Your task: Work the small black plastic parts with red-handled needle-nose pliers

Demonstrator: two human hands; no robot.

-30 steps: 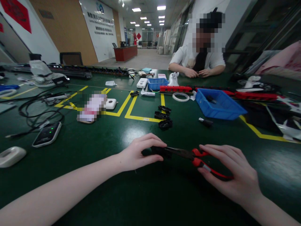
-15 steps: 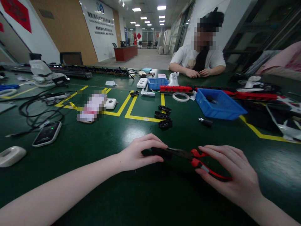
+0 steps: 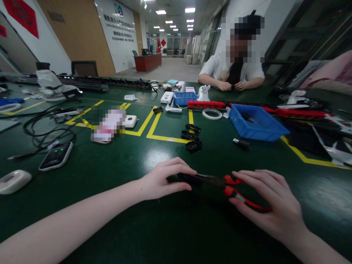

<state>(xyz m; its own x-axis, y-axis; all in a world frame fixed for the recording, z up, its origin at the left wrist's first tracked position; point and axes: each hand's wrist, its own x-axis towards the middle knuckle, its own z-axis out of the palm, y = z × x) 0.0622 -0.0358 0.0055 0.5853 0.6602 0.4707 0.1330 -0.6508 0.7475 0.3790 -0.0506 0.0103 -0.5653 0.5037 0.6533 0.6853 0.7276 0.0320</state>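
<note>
I have left hand (image 3: 162,179), fingers clamped on a dark part (image 3: 189,178) | right hand (image 3: 277,205), fingers wrapped round red-handled pliers (image 3: 229,191) reaching the part | part between both hands, near the surface (image 3: 154,234)

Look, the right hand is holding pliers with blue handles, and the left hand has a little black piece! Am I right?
Almost! The pliers have red handles, not blue, as the head view shows. The right hand does hold them, and the left hand does have a little black piece.
</note>
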